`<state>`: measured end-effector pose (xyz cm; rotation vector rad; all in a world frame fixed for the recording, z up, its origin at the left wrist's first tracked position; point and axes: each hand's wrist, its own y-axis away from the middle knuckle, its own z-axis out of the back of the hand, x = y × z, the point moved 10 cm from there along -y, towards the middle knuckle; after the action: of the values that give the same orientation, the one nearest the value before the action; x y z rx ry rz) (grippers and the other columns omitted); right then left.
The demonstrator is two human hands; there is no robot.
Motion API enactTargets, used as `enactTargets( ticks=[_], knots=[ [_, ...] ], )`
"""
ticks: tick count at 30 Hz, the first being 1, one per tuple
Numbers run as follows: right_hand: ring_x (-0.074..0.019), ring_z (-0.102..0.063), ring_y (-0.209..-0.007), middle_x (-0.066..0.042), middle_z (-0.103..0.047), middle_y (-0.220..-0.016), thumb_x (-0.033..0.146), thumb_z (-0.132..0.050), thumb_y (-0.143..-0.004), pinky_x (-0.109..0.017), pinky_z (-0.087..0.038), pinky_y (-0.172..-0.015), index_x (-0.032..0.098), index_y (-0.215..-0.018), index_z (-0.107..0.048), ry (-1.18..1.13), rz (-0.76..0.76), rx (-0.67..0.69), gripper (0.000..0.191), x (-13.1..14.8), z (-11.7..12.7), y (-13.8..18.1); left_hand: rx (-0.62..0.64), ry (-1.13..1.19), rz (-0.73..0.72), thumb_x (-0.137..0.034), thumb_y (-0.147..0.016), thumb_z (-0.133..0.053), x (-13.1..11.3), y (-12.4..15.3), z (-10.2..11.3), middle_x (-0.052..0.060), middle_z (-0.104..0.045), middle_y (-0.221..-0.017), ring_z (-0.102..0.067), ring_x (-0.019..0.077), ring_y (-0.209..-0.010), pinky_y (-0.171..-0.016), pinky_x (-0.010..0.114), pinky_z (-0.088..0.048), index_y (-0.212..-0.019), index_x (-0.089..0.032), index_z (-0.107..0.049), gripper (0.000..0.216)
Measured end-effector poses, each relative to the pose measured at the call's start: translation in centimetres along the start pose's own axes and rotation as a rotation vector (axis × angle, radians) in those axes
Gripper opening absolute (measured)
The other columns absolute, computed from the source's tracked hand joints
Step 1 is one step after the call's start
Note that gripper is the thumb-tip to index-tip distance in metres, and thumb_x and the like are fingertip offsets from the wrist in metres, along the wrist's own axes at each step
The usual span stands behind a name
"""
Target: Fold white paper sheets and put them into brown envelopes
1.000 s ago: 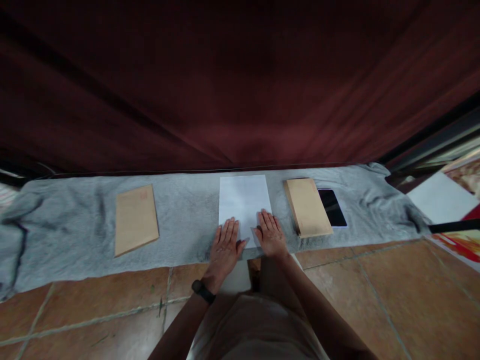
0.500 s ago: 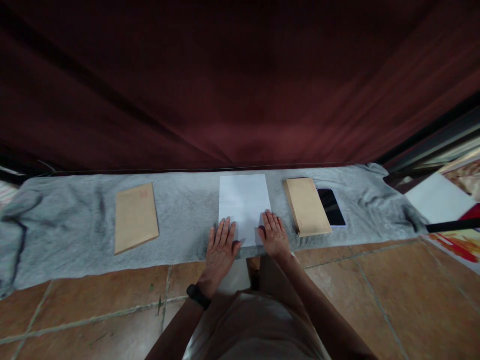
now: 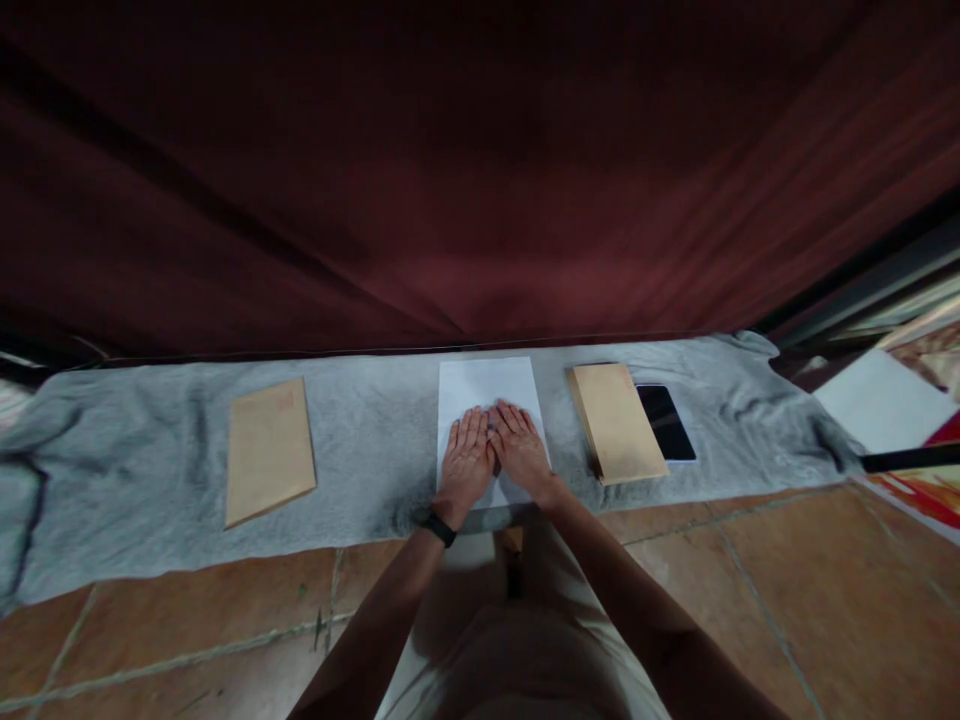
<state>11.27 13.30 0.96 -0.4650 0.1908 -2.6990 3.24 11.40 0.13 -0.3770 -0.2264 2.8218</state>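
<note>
A white sheet of paper (image 3: 486, 385) lies on a grey cloth (image 3: 375, 440) spread along the floor. My left hand (image 3: 466, 462) and my right hand (image 3: 519, 452) rest flat on the sheet's near half, side by side and touching, fingers stretched out. A black band is on my left wrist. To the right of the sheet lies a stack of brown envelopes (image 3: 616, 420) with a dark phone (image 3: 665, 422) beside it. One brown envelope (image 3: 268, 448) lies alone to the left.
A dark red curtain (image 3: 480, 180) hangs behind the cloth. Brown floor tiles (image 3: 750, 590) run along the near side. At the right edge are a white sheet (image 3: 881, 400) and colourful printed material (image 3: 915, 490). My knees are below the hands.
Both hands slid forward from the sheet's near corners onto its middle and came together.
</note>
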Motion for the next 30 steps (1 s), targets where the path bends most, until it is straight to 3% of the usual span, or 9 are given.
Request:
enactTargets(
  ticks=[9, 17, 22, 26, 30],
  knots=[
    [-0.0275, -0.035, -0.151, -0.013, -0.035, -0.164, 0.038, -0.040, -0.107, -0.049, -0.026, -0.124, 0.016, -0.157, -0.040, 0.059, -0.080, -0.066, 0.054, -2.5, -0.2, 1.2, -0.061, -0.052, 0.092, -0.031, -0.104, -0.030, 3.0, 1.2, 1.3, 0.018, -0.032, -0.165, -0.024, 0.0277, -0.156, -0.126, 0.050, -0.026, -0.157, -0.004, -0.032, 0.059],
    [-0.0292, -0.036, -0.150, -0.015, -0.039, -0.162, 0.038, -0.037, -0.108, -0.052, -0.026, -0.123, 0.013, -0.158, -0.037, 0.064, -0.155, -0.080, 0.056, -5.2, 0.8, 2.3, -0.114, -0.025, 0.128, -0.034, -0.104, -0.030, 5.3, 1.5, 2.5, 0.022, -0.035, -0.162, -0.029, 0.0320, -0.154, -0.124, 0.056, -0.029, -0.158, -0.004, -0.029, 0.062],
    [-0.0276, -0.036, -0.150, -0.013, -0.040, -0.162, 0.035, -0.030, -0.108, -0.051, -0.026, -0.124, 0.015, -0.157, -0.039, 0.029, -0.138, -0.075, 0.054, -4.8, 0.9, -0.8, -0.088, 0.007, 0.066, -0.031, -0.104, -0.028, 3.6, -2.2, 2.8, 0.016, -0.031, -0.166, -0.023, 0.0269, -0.156, -0.127, 0.050, -0.025, -0.160, -0.008, -0.025, 0.061],
    [-0.0267, -0.036, -0.151, -0.011, -0.041, -0.162, 0.033, -0.029, -0.108, -0.050, -0.025, -0.125, 0.016, -0.155, -0.043, 0.015, -0.102, -0.049, 0.052, -3.9, 0.3, -5.0, -0.022, 0.014, 0.014, -0.027, -0.103, -0.026, 2.3, -6.3, 1.6, 0.016, -0.031, -0.166, -0.021, 0.0267, -0.157, -0.128, 0.048, -0.022, -0.156, -0.005, -0.034, 0.058],
    [-0.0248, -0.034, -0.151, -0.012, -0.041, -0.161, 0.026, -0.032, -0.106, -0.047, -0.024, -0.126, 0.012, -0.153, -0.046, 0.019, -0.038, -0.009, 0.051, -3.7, -0.9, -8.0, 0.016, 0.010, -0.019, -0.028, -0.104, -0.025, 2.7, -9.1, 0.4, 0.014, -0.033, -0.165, -0.021, 0.0276, -0.157, -0.128, 0.050, -0.021, -0.156, -0.007, -0.036, 0.058]
  ],
)
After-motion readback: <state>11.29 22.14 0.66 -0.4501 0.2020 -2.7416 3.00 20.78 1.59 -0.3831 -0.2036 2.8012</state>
